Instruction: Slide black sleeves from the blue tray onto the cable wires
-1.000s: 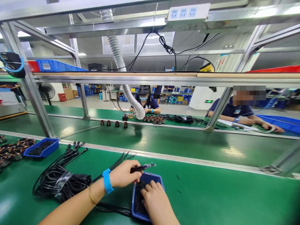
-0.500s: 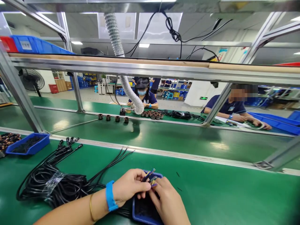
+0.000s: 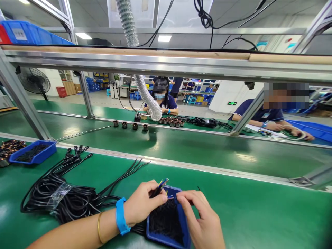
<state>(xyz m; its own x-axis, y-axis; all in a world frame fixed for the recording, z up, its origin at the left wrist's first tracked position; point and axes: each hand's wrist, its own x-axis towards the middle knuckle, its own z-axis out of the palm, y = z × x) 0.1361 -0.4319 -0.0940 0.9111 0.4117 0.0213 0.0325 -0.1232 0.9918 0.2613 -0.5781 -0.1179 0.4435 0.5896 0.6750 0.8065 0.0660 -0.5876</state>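
My left hand (image 3: 146,202), with a blue wristband, is closed round black cables whose stripped ends (image 3: 164,183) show yellow, blue and other thin wires. Just right of those wires, my right hand (image 3: 199,214) has thumb and index finger pinched together; whatever is between them is too small to make out. Below both hands sits a blue tray (image 3: 183,224) holding many small black pieces (image 3: 166,219). A bundle of black cables (image 3: 70,200), wrapped with clear film, lies on the green table to the left, its connector ends pointing away.
A second blue tray (image 3: 48,152) and copper-wound parts (image 3: 11,148) stand at the left. A metal rail (image 3: 166,160) crosses behind my hands. Four-sided frame posts (image 3: 28,100) rise beyond. Two people sit across the bench, near coils (image 3: 171,121) and cables.
My right hand has moved right, away from the wires, uncovering more of the tray. My left hand still holds the cables. The camera view has tilted down slightly.
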